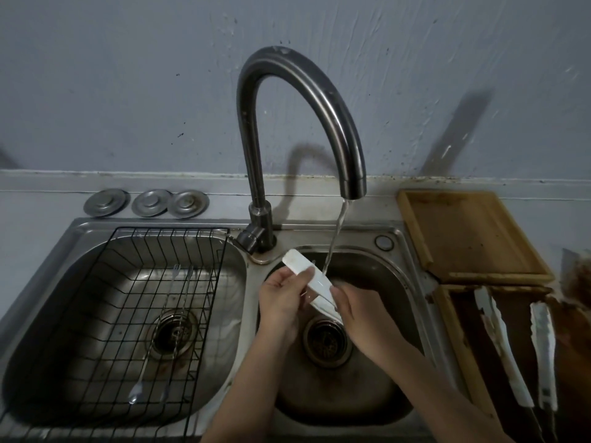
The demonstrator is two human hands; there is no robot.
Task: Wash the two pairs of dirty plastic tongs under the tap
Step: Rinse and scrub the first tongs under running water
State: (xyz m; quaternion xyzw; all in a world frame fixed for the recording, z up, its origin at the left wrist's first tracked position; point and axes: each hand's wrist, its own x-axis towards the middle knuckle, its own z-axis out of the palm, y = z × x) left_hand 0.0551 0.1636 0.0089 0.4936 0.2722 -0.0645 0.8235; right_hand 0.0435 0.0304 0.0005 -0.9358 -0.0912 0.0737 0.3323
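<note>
I have one pair of white tongs [308, 281] over the right sink basin [377, 394], just beside the running stream from the tap [319, 100]. My left hand [281, 298] pinches its upper half and my right hand [361, 314] grips its lower end. I judge this first pair is mid-wash. The second pair of tongs [515, 350] lies on the wooden tray [460, 356] at the worktop's right edge, apparently unwashed, so roughly half remains.

Both hands [281, 295] [358, 311] hold white tongs [307, 276] beside running tap [307, 123] water.
</note>
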